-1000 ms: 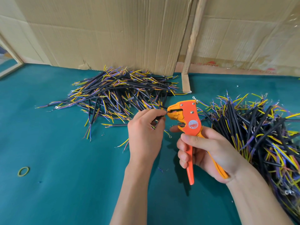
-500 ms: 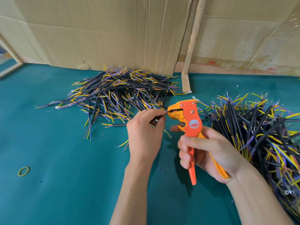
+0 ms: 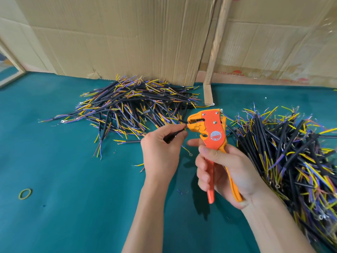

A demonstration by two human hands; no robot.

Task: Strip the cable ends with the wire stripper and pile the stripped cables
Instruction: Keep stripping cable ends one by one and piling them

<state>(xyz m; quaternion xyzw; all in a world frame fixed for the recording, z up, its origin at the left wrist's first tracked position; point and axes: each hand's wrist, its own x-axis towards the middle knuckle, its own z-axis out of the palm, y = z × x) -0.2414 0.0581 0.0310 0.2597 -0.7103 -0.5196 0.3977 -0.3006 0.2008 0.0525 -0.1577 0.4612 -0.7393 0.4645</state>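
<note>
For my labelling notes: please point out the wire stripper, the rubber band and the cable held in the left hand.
wire stripper [image 3: 213, 125], head view, on its orange head plate.
rubber band [image 3: 25, 193], head view, on the yellow-green ring.
cable [image 3: 172, 135], head view, on its black sheath.

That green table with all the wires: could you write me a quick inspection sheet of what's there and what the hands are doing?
Surface: green felt table.
Job's things: orange wire stripper; black cable at its mouth.
Clutter: yellow rubber band; wire scraps.
Hands: left hand pinches the cable; right hand grips the stripper's handles.
Cables: far pile; right pile.
Surroundings: cardboard sheets; wooden strip.
</note>
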